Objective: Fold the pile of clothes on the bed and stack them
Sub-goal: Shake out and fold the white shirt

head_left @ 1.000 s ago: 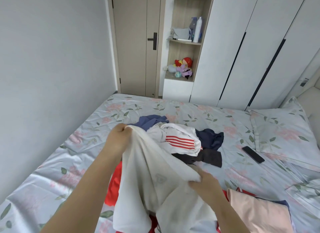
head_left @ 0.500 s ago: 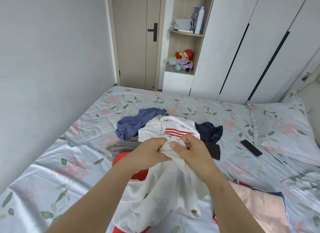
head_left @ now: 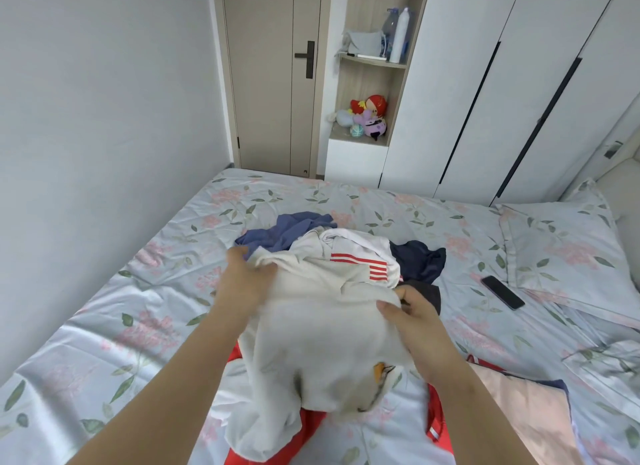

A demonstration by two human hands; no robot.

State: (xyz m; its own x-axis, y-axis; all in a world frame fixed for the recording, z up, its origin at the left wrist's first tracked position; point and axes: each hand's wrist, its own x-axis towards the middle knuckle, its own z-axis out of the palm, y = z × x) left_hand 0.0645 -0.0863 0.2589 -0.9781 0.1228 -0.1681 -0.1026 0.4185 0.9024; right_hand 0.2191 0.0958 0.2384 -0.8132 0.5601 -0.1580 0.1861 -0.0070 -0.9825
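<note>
Centrally, white top (head_left: pixel 322 329) in left grip (head_left: pixel 246 284), right grip (head_left: pixel 415 317); toys (head_left: pixel 367 118) in niche (head_left: pixel 360 82).

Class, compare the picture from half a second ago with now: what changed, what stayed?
The left hand and right hand, bunched together before, have drawn apart sideways, spreading the white garment both still grip. The clothes pile, phone and pink folded garment stayed put.

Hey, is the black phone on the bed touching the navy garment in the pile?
Apart. The head view shows bare floral sheet between the phone and the navy garment.
</note>
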